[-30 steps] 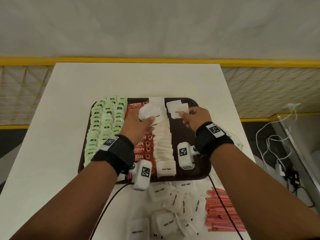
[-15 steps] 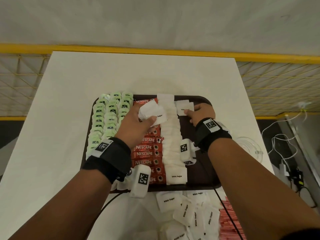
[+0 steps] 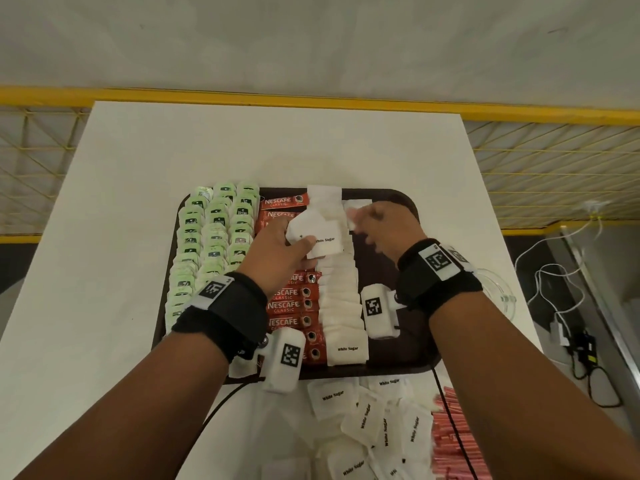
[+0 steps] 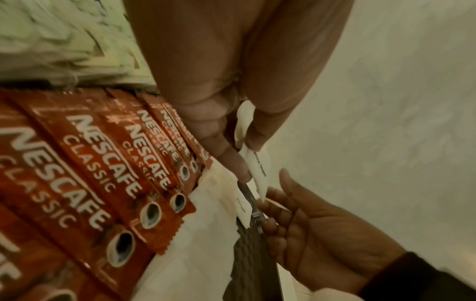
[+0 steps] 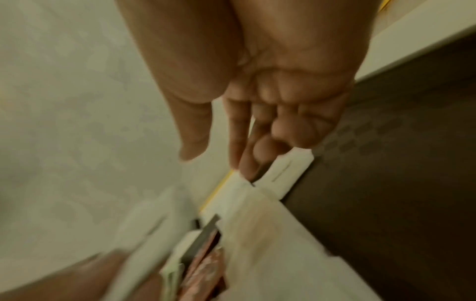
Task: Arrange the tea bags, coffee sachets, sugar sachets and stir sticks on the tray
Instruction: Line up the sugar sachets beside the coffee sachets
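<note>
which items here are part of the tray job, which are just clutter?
Job: tray, tea bags, coffee sachets, sugar sachets, loose sugar sachets, stir sticks, left hand, right hand.
Clutter: glass lid, cables.

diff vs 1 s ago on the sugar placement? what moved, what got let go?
The right hand has let go of the sachet it pinched at the tray's far end and now hovers beside it with fingers loose, moving back toward the left hand. The left hand still holds its sugar stack over the rows. Tea, coffee and sugar rows are unchanged.
</note>
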A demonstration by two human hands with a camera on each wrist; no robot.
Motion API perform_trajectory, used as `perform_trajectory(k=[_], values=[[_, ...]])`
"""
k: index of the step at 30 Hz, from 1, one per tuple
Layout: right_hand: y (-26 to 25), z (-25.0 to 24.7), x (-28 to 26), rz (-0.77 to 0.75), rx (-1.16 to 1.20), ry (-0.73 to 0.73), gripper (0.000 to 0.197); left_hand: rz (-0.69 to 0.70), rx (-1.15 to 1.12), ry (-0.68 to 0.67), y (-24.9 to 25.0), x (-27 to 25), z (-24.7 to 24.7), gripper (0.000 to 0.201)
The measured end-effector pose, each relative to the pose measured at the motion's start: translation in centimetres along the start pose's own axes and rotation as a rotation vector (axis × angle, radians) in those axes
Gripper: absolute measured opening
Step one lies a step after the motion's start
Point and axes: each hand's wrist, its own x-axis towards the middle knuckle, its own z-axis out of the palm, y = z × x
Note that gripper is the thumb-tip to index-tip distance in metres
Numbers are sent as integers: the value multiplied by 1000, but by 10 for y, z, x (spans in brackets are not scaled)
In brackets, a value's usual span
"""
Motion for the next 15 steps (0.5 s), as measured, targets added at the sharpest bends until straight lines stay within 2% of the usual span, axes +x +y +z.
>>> perform_trajectory(k=[2, 3, 5, 7, 10, 12, 15], values=[[-3, 2, -10, -12, 74, -177, 28, 18, 18, -9, 3, 2, 6, 31], [-1, 3, -13, -18, 108, -208, 25, 23, 20, -13, 4, 3, 10, 31], [6, 3, -12, -15, 196, -145, 14, 14, 9, -22, 6, 5, 15, 29], [13, -2, -7, 24, 258, 6, 11, -28, -51, -12, 7, 5, 16, 26], [29, -8, 7, 114, 191, 170, 9, -68, -106, 30, 8, 4, 13, 23], [38, -9, 17, 144, 100, 183, 9, -69, -94, 42, 7, 4, 10, 20], [41, -6, 26, 134, -17, 164, 27, -54, -31, 46, 5, 3, 8, 22]])
